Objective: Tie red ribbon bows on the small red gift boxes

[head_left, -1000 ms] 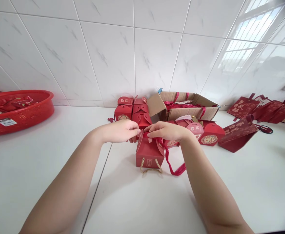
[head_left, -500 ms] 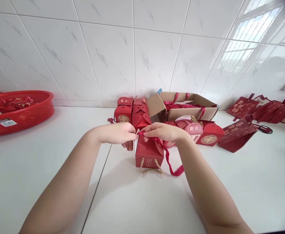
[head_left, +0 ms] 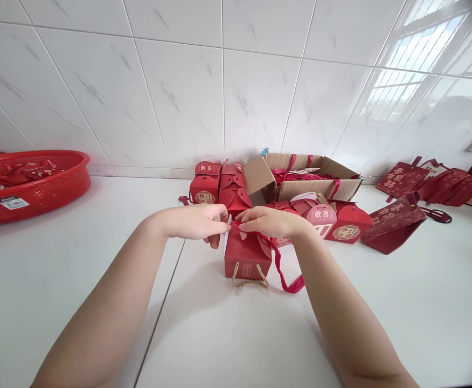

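Observation:
A red paper gift box (head_left: 247,252) with a twisted rope handle (head_left: 250,282) stands on the white table in front of me. My right hand (head_left: 262,222) pinches a dark pink ribbon (head_left: 278,261) over the top of the box; the ribbon's tail trails down the right side onto the table. My left hand (head_left: 203,223) is at the box's upper left edge, its thumb and fingers closed around the pale upright flap (head_left: 227,233). Whether the left fingertips also hold the ribbon's end is hidden.
Several red gift boxes (head_left: 206,188) stand behind, by an open cardboard box (head_left: 317,188) of ribbons. A red plastic basket (head_left: 54,194) is at the far left. To the right are a red pouch (head_left: 393,221), black-handled scissors (head_left: 438,215) and more red bags (head_left: 401,179).
My right fingers have pressed slightly lower with the ribbon at the box's left edge. The left fingers have shifted a little at the flap. The box has stayed in place.

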`<state>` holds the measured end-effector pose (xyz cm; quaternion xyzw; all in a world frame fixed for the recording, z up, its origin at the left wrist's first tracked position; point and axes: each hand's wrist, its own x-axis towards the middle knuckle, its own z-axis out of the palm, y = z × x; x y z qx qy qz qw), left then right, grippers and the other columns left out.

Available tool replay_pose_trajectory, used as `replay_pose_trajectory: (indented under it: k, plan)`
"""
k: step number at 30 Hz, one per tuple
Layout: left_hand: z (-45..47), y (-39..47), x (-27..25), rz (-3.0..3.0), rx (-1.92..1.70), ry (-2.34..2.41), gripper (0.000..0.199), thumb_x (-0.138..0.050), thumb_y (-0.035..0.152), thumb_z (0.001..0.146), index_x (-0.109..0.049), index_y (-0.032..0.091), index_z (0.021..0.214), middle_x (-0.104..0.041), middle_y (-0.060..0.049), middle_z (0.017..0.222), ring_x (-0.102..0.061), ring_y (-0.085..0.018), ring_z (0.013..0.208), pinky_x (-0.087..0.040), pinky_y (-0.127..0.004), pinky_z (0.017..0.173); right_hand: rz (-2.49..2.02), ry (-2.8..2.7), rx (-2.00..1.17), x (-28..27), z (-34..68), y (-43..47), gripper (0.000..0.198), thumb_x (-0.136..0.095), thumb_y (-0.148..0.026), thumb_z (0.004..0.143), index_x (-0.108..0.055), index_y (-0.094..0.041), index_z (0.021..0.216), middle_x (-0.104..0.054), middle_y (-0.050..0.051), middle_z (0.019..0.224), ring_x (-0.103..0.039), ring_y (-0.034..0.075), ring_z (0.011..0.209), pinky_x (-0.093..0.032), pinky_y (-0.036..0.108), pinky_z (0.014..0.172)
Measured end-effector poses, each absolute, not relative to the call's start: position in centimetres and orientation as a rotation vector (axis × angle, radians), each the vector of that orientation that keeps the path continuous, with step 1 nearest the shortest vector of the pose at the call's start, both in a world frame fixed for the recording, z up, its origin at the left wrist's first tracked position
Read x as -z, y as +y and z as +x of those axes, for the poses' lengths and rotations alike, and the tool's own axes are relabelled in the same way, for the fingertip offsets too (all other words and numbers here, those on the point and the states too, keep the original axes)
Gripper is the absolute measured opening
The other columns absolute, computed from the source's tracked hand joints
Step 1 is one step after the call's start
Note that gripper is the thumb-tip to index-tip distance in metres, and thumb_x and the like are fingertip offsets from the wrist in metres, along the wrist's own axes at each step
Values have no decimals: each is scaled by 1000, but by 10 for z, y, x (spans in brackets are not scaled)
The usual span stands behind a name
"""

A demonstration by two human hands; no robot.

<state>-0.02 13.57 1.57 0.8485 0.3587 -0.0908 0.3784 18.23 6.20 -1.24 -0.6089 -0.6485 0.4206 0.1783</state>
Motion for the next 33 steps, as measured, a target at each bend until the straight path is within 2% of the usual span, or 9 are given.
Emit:
replay_pose_trajectory:
  k: [5,11,16,18,21,24,28,31,33]
  plan:
    - [-2,137,-16,2179,224,890,25,-46,47,82,-51,23,87,-71,-4,87,-64,-23,89,-45,-34,78,-1695,-1858,-1170,11,181,61,26,-47,-33,83,-64,-17,73,-48,0,71,-35,9,54,-28,25,49]
    - [2,137,-16,2141,211,877,15,-46,37,81,-50,22,82,-71,-4,85,-64,-22,89,-47,-33,78,-1710,-1856,-1183,13,180,63,25,-47,-34,84,-64,-17,75,-46,-1,69,-34,9,53,-26,25,48]
    - [10,141,-10,2134,212,797,11,-49,27,78,-57,19,77,-70,-4,78,-65,-19,79,-48,-32,75,-1724,-1870,-1159,14,179,63,25,-49,-37,84,-63,-18,76,-48,-1,70,-36,9,56,-28,24,50]
    - [7,146,-13,2083,-23,759,12,-51,26,78,-56,18,70,-69,-3,73,-64,-18,75,-48,-31,72,-1729,-1846,-1086,9,183,57,31,-49,-45,85,-60,-18,75,-48,-2,71,-36,9,56,-29,25,52]
    - [-5,153,-23,1774,-667,679,14,-55,29,80,-57,19,70,-66,-1,73,-64,-16,72,-47,-28,64,-1743,-1765,-865,-2,195,42,40,-46,-57,84,-59,-19,79,-54,0,76,-43,11,62,-33,25,56]
    - [-18,159,-34,1427,-1074,598,10,-58,27,80,-59,20,74,-63,0,78,-63,-15,75,-44,-25,60,-1802,-1695,-656,-15,211,23,36,-52,-56,82,-62,-22,85,-62,3,89,-54,16,76,-39,27,62]
    - [-24,159,-40,1322,-1133,567,10,-59,28,82,-60,20,75,-65,-1,86,-61,-15,78,-41,-23,57,-1978,-1708,-743,-19,228,7,25,-65,-45,75,-63,-21,80,-65,6,81,-58,19,70,-41,29,54]
    - [-24,154,-42,1340,-1071,560,11,-60,31,82,-61,21,76,-68,-2,87,-57,-12,66,-34,-22,49,-2116,-1736,-862,-13,230,10,18,-69,-35,70,-63,-22,81,-64,6,71,-60,20,64,-40,29,49]
    - [-25,150,-44,1327,-1059,532,13,-62,31,82,-60,21,75,-70,-2,84,-55,-10,60,-32,-22,47,-2182,-1743,-911,-7,226,17,24,-70,-29,67,-62,-24,89,-64,4,67,-61,22,63,-40,30,48]
